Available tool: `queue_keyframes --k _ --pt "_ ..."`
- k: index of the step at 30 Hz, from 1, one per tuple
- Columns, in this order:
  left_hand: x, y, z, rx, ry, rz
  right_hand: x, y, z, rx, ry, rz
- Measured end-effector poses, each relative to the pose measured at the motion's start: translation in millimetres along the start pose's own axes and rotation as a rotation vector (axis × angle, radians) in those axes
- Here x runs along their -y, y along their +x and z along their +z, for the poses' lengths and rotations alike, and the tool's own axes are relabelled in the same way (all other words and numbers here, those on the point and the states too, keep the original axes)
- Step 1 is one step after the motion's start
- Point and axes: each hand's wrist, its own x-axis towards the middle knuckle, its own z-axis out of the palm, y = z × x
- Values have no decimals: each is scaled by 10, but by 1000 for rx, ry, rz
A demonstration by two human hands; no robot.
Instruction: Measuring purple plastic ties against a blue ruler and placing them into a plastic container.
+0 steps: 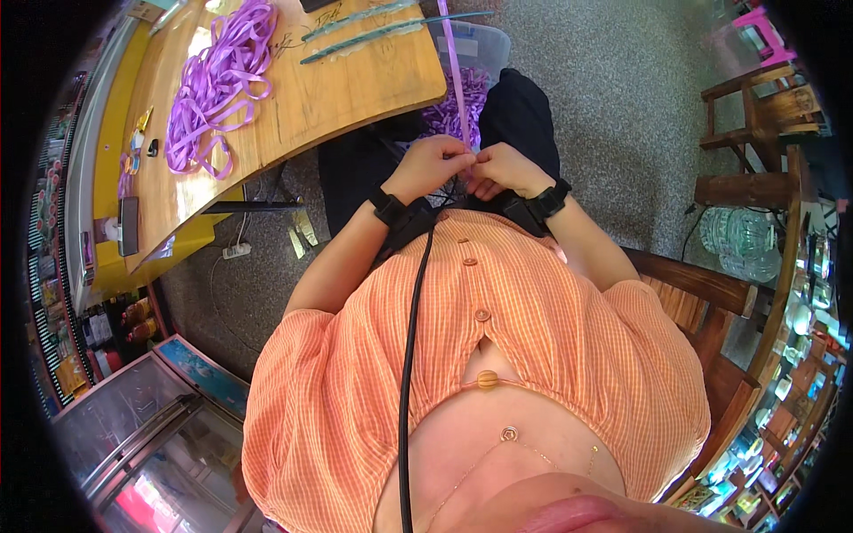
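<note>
A narrow purple ribbon (456, 71) runs down from the top of the view to my fingers. Its lower end is pinched between the fingertips of my left hand (433, 167). My right hand (508, 171) meets it there, thumb and fingers closed on the same ribbon, the fingertips of both hands nearly touching. The exact spot of the grip is partly hidden by the fingers. Below the ribbon, between my knees, a clear plastic bin (490, 44) holds many small purple ribbon pieces (475, 93).
On the wooden table (355, 93) at the left lie a loose heap of purple ribbon (222, 80) and two thin dark strips (373, 40). A wooden chair (755, 107) and large clear bottles (737, 235) stand at the right. A black cable (416, 329) hangs down my front.
</note>
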Motion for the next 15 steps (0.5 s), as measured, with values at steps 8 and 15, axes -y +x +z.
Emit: queue_keyframes --k 8,15 --pt "-198 157 -104 -104 47 -47 165 84 -264 -309 65 -356" --pt "-112 206 58 -145 219 99 1234 375 -280 -443 43 -715"
